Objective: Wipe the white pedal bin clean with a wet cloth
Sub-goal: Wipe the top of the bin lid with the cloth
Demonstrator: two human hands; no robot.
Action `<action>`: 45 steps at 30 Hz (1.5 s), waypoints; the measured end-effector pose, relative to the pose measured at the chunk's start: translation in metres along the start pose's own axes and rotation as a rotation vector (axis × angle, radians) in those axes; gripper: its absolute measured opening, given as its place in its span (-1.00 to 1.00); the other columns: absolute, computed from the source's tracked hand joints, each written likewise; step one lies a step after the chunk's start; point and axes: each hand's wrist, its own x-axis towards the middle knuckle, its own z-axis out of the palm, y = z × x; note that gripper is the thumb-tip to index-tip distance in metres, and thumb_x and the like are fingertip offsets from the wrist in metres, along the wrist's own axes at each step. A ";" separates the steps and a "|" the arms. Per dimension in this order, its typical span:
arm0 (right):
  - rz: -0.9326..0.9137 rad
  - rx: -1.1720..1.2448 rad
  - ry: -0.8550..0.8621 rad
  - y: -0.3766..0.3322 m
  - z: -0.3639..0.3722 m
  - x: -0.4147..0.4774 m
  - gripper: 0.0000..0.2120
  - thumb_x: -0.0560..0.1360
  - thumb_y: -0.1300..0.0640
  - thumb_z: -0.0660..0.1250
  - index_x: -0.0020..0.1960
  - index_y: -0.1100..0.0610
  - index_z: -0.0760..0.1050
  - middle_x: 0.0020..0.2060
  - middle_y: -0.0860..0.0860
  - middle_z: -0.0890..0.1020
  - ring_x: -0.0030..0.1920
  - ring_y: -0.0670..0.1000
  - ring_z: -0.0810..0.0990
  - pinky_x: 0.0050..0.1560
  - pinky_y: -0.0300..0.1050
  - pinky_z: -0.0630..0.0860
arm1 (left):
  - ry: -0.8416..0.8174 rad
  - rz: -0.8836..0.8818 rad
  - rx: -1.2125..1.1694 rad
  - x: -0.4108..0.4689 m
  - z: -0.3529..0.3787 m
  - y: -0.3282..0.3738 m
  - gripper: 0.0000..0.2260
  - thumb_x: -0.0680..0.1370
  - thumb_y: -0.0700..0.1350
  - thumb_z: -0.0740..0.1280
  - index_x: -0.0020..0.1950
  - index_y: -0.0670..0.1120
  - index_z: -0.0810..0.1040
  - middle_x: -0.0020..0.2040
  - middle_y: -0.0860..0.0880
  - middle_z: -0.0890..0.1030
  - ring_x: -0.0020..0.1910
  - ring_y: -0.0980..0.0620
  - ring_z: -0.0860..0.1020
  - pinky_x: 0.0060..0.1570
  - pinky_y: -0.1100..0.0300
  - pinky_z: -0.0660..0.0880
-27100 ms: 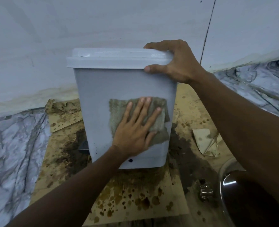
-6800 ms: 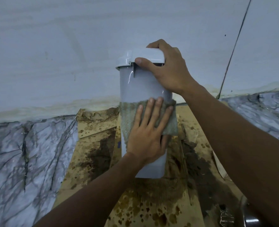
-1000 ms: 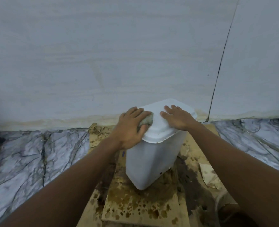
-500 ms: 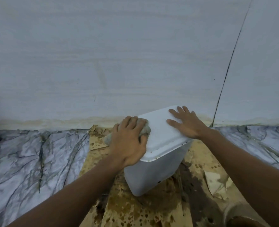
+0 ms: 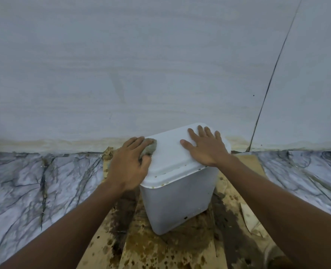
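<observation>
Since half a second ago the left hand (image 5: pixel 128 165) has slid along the left edge of the lid (image 5: pixel 170 158) toward the wall, and the right hand (image 5: pixel 206 147) has drawn in from the lid's far right side to sit nearer its middle.

The left hand is curled round a bunched grey-green cloth (image 5: pixel 149 148), thumb tucked under it. The wad shows past the fingertips and presses against the lid's left rim. The right hand lies flat on top of the lid, fingers straight and slightly spread, holding nothing.

The white pedal bin (image 5: pixel 177 200) stands upright under the 2 hands with its lid closed. Small brown specks dot the lid's near rim, between the 2 wrists, and 1 dark spot sits low on the bin's front.

Beneath the hands and forearms the bin rests on wet, brown-stained cardboard (image 5: pixel 157 251). A torn scrap of paper (image 5: pixel 251 220) lies on it under the right forearm. Veined marble floor (image 5: pixel 34 183) spreads outward of each arm, and beyond the fingertips rises a pale wall (image 5: pixel 141 65) with a yellowed base.
</observation>
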 end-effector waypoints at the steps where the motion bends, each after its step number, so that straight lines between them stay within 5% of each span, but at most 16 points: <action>1: 0.008 -0.010 -0.001 -0.007 -0.001 -0.004 -0.30 0.62 -0.36 -0.19 0.65 -0.05 -0.15 0.64 0.07 -0.17 0.63 0.11 -0.23 0.58 0.21 -0.28 | -0.012 0.005 -0.015 -0.003 -0.004 -0.008 -0.44 0.55 0.12 0.02 0.48 0.00 0.48 0.47 -0.04 0.47 0.49 -0.06 0.35 0.49 0.06 0.23; 5: 0.029 -0.028 0.003 -0.020 -0.002 -0.026 -0.28 0.61 -0.38 -0.19 0.65 -0.04 -0.19 0.64 0.07 -0.22 0.62 0.13 -0.27 0.57 0.21 -0.31 | -0.049 -0.006 -0.076 -0.009 -0.015 -0.022 -0.42 0.55 0.14 0.00 0.51 0.00 0.43 0.51 -0.05 0.42 0.52 -0.06 0.32 0.51 0.11 0.16; 10: 0.103 0.016 -0.012 0.005 0.003 -0.051 -0.29 0.62 -0.36 -0.19 0.65 -0.04 -0.22 0.63 0.08 -0.23 0.62 0.14 -0.28 0.57 0.22 -0.29 | -0.137 0.006 -0.095 -0.004 -0.008 0.001 -0.40 0.55 0.19 -0.04 0.55 0.07 0.35 0.56 -0.03 0.36 0.55 -0.06 0.26 0.53 -0.06 0.21; 19: 0.215 0.169 -0.005 0.048 0.011 -0.080 -0.27 0.62 -0.37 -0.17 0.65 -0.04 -0.24 0.63 0.09 -0.26 0.61 0.14 -0.31 0.58 0.19 -0.31 | -0.193 0.134 -0.077 0.033 0.010 0.041 -0.47 0.54 0.12 0.04 0.46 0.05 0.48 0.44 0.01 0.50 0.38 -0.13 0.45 0.37 -0.11 0.37; 25: 0.249 0.146 0.002 0.021 0.016 -0.079 -0.23 0.62 -0.37 -0.17 0.64 0.05 -0.28 0.60 0.18 -0.30 0.59 0.24 -0.35 0.55 0.25 -0.36 | -0.263 0.092 -0.070 0.054 0.009 0.022 -0.48 0.60 0.12 0.06 0.55 0.05 0.36 0.53 0.03 0.39 0.51 -0.06 0.33 0.50 -0.01 0.25; 28: 0.231 0.078 -0.001 0.024 0.012 -0.073 -0.21 0.61 -0.39 -0.18 0.65 0.06 -0.24 0.62 0.20 -0.24 0.61 0.26 -0.27 0.57 0.27 -0.27 | -0.248 0.051 -0.083 0.051 0.008 0.023 -0.47 0.60 0.11 0.06 0.57 0.03 0.34 0.54 0.00 0.38 0.52 -0.05 0.31 0.46 0.07 0.21; 34: 0.073 -0.140 0.060 0.071 -0.005 -0.070 -0.30 0.60 -0.39 -0.16 0.63 -0.06 0.01 0.61 0.10 0.12 0.57 0.19 0.10 0.50 0.23 0.10 | -0.235 0.196 0.145 0.028 0.024 0.058 -0.46 0.61 0.14 -0.05 0.58 0.09 0.28 0.57 0.04 0.32 0.57 0.00 0.20 0.52 -0.07 0.10; 39: -0.030 0.068 0.013 0.094 0.008 -0.060 -0.32 0.59 -0.38 -0.16 0.64 -0.15 -0.10 0.65 0.02 -0.12 0.63 0.03 -0.24 0.60 0.12 -0.24 | -0.372 0.414 0.280 0.009 0.035 0.092 -0.43 0.65 0.21 -0.02 0.65 0.14 -0.02 0.65 0.05 0.06 0.62 0.05 0.00 0.57 0.03 -0.13; 45: -0.053 0.138 -0.024 0.100 0.008 -0.049 -0.38 0.65 -0.31 -0.12 0.64 -0.14 -0.11 0.64 0.01 -0.15 0.63 0.01 -0.22 0.60 0.07 -0.24 | -0.398 0.335 0.124 0.018 0.026 0.075 -0.47 0.66 0.28 -0.10 0.63 0.23 0.00 0.66 0.02 0.05 0.63 0.08 -0.04 0.59 0.04 -0.14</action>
